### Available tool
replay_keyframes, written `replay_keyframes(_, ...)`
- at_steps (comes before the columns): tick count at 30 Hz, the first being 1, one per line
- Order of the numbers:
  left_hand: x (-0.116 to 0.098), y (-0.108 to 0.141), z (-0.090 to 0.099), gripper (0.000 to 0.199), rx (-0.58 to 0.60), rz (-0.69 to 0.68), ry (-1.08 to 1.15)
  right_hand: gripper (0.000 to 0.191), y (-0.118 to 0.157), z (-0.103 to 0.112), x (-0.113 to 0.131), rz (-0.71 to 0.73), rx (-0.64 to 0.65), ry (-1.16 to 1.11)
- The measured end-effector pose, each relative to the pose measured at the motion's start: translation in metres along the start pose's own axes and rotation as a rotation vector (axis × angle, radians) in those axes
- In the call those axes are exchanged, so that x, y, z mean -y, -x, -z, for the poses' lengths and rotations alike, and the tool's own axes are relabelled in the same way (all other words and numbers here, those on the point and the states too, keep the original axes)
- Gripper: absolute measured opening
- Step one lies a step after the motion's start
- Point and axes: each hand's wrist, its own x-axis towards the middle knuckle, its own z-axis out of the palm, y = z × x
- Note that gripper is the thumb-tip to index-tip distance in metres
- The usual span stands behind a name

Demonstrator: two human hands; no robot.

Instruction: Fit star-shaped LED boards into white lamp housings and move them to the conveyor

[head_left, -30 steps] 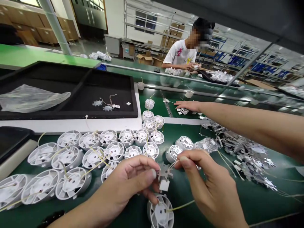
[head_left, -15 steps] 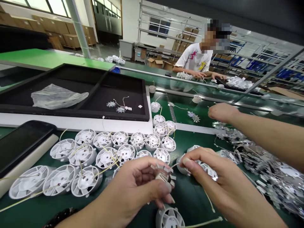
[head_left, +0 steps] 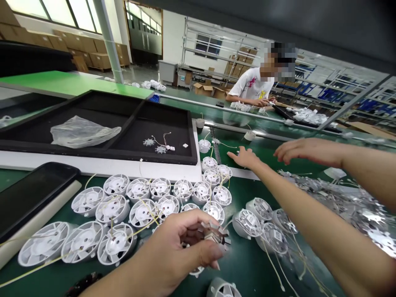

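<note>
Workbench: star-shaped metal piece in the left hand, right hand stretched out

Head view, as I see it from the room:

Item: left hand point(head_left: 198, 243), near centre, thumb and fingers closed on a star-shaped metal piece point(head_left: 213, 238) with a pale block at its middle; the thumb and fingers partly hide it. Dark beaded bracelet point(head_left: 83, 284) on that wrist.

Item: right hand point(head_left: 246, 158), farther off, released, fingers parted, beside the end of a thin wire that runs from a loose star piece point(head_left: 216, 141); contact with the wire I cannot tell.

Item: one white housing point(head_left: 223, 289), at the near edge, cut by the frame.

Item: white round fan housings point(head_left: 114, 209), ranked to the left of the left hand, yellowish wires across several.

Item: a cluster of housings point(head_left: 248, 223) to the right, star pieces seated in some.

Item: pile of metal pieces point(head_left: 346, 202), at right, wires trailing.

Item: black tray point(head_left: 173, 119), far left, holding a clear plastic bag point(head_left: 82, 133), two star pieces point(head_left: 161, 149) and a small white block point(head_left: 185, 145).

Item: dark flat device point(head_left: 37, 194), left edge.

Item: a co-worker's hand point(head_left: 306, 152), right, above the bench.

Item: another person in a white shirt point(head_left: 252, 86), far side, hands at white parts.
</note>
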Motion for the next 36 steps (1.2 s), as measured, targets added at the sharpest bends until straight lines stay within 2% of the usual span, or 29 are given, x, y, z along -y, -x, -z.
replay_keyframes(3, 0.000, -0.002, 0.002, 0.041, -0.009, 0.044, -0.014, 0.039, -0.011, -0.011, 0.011, -0.076, 0.050, 0.003)
replay_keyframes(8, 0.005, -0.006, 0.006, 0.038, -0.002, 0.043, -0.105, 0.039, -0.039, -0.007, 0.041, -0.027, 0.162, 0.016)
replay_keyframes(11, 0.008, -0.007, 0.007, 0.034, -0.016, 0.013, -0.132, 0.037, -0.050, -0.008, 0.047, -0.020, 0.255, 0.051)
replay_keyframes(13, 0.006, -0.005, 0.007, 0.031, -0.012, 0.017, -0.109, 0.037, -0.048, -0.010, 0.039, -0.033, 0.312, 0.091)
replay_keyframes(16, 0.002, -0.001, 0.003, 0.026, 0.018, 0.017, -0.050, 0.036, -0.034, -0.005, 0.009, -0.085, 0.392, 0.180)
replay_keyframes(20, -0.003, 0.006, -0.002, 0.020, -0.029, 0.002, -0.056, 0.032, -0.005, 0.021, -0.043, -0.201, 0.506, 0.333)
replay_keyframes(23, -0.006, 0.009, -0.003, 0.019, -0.047, -0.017, -0.078, 0.034, 0.004, 0.038, -0.054, -0.247, 0.480, 0.441)
replay_keyframes(26, -0.007, 0.008, 0.000, 0.024, -0.036, -0.034, -0.113, 0.040, -0.011, 0.034, -0.028, -0.104, 0.341, 0.416)
replay_keyframes(28, -0.006, 0.004, 0.003, 0.025, -0.066, -0.028, -0.142, 0.043, -0.032, 0.019, 0.002, 0.044, 0.256, 0.345)
replay_keyframes(30, 0.000, -0.002, 0.007, 0.026, -0.071, -0.019, -0.164, 0.045, -0.055, 0.001, 0.032, 0.126, 0.215, 0.301)
replay_keyframes(33, 0.015, -0.013, 0.014, 0.030, -0.003, -0.070, -0.182, 0.042, -0.082, -0.019, 0.062, 0.151, 0.212, 0.288)
replay_keyframes(36, 0.032, -0.020, 0.020, 0.032, 0.045, -0.145, -0.190, 0.040, -0.089, -0.021, 0.066, 0.149, 0.230, 0.308)
